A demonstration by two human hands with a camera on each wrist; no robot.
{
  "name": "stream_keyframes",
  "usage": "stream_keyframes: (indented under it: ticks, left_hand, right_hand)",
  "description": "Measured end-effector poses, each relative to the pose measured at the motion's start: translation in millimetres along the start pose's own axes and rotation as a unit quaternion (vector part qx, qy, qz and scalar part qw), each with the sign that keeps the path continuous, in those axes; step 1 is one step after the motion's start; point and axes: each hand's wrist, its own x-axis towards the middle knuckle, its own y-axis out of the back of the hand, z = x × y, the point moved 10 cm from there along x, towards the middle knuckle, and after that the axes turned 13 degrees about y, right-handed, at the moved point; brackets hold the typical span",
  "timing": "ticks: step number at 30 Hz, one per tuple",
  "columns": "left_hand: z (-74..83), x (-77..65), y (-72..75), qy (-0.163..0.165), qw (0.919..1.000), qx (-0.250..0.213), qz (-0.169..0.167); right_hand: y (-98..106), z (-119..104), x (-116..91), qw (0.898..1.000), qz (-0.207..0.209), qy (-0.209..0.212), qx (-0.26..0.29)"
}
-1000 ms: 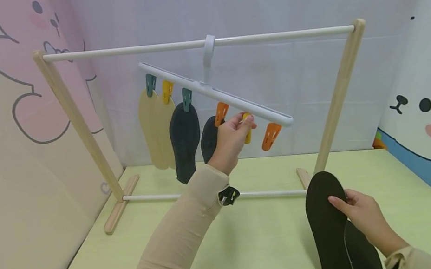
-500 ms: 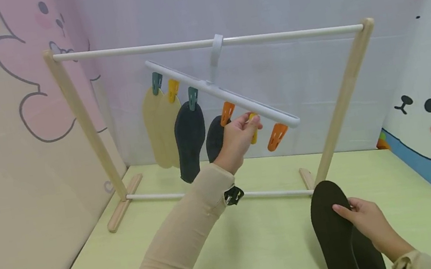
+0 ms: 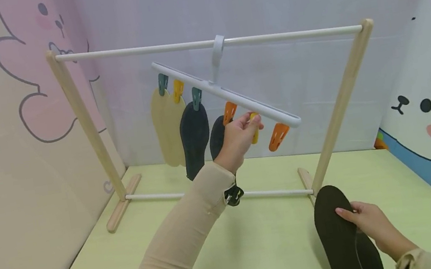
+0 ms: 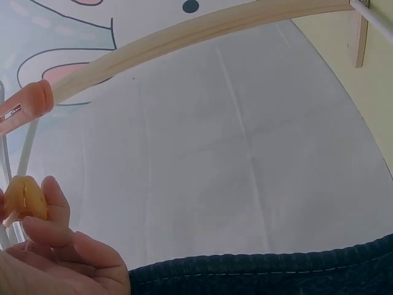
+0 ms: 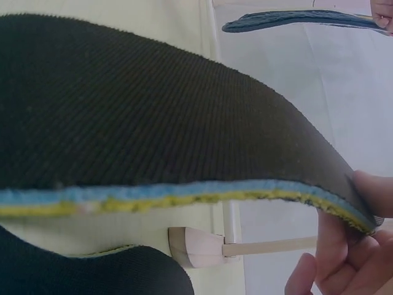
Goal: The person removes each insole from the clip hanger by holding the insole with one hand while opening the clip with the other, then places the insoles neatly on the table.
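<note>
My left hand (image 3: 235, 140) pinches a yellow clip (image 3: 255, 128) between thumb and fingers, under the white clip hanger (image 3: 235, 98). In the left wrist view the clip's handles (image 4: 24, 196) lie between the fingertips. On either side hang an orange clip (image 3: 230, 112) and an orange end clip (image 3: 278, 136); the end one bears nothing. Lower right, my right hand (image 3: 375, 224) grips a black insole (image 3: 337, 233) by its upper edge. The right wrist view shows its blue and yellow layered edge. A second black insole (image 5: 104, 270) is partly behind it.
The tilted hanger hooks over the top rod (image 3: 143, 50) of a wooden-legged rack. Beige insoles (image 3: 166, 133) and a dark insole (image 3: 194, 133) hang on its left half. Another dark insole (image 3: 218, 138) is half hidden behind my left hand. The rack stands on a pale table (image 3: 267, 248).
The black insole and my right hand have lowered slightly. The hanger's left end and the hanging insoles have swung a little right. My left hand keeps its pinch on the yellow clip.
</note>
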Motion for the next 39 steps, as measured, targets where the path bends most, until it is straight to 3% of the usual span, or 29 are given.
stream_keyframes:
  ticks: [14, 39]
  left_hand:
    - [-1.0, 0.1, 3.5, -0.001, 1.0000, 0.004, 0.003]
    - [-3.6, 4.9, 6.3, 0.002, 1.0000, 0.001, 0.000]
  right_hand:
    - [3.0, 17.1, -0.8, 0.999, -0.021, -0.026, 0.017]
    - [19.6, 39.6, -3.8, 0.998, -0.046, -0.035, -0.035]
